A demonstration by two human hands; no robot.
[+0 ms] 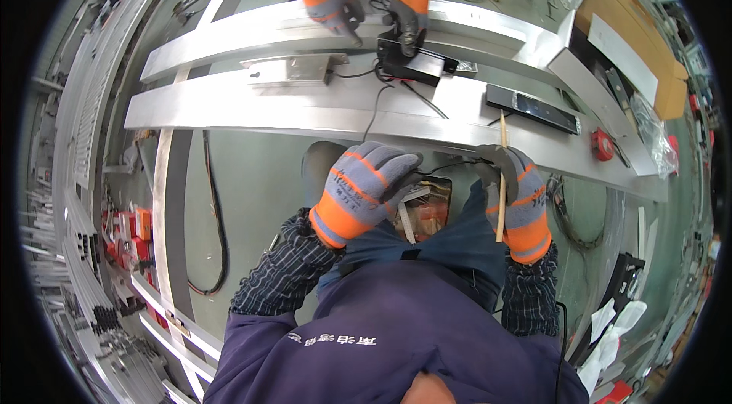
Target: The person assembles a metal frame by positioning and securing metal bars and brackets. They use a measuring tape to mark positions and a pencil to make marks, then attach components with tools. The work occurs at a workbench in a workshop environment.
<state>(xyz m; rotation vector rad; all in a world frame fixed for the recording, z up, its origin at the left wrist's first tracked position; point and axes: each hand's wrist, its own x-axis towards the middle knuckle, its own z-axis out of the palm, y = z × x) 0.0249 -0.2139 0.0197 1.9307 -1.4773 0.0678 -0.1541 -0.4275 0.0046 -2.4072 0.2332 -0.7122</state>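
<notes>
My left hand (364, 189), in a grey and orange knit work glove, has its grip curled shut over the top of a small box-shaped part with orange and pale inner pieces (425, 210), held close against my chest below the near edge of the long brushed aluminium frame rail (252, 110). My right hand (512, 194) has its grip clamped on a thin pale wooden stick (502, 175), upright, its tip reaching up to the rail beside a flat black rectangular panel (532, 108) set into it. A thin black wire (375, 108) runs down over the rail towards the box.

I judge the job mid-way: the panel sits in the rail, but the box is not yet mounted. Across from me, a co-worker's gloved hands (366, 8) press on a black lock body (408, 61) at the far rail.
</notes>
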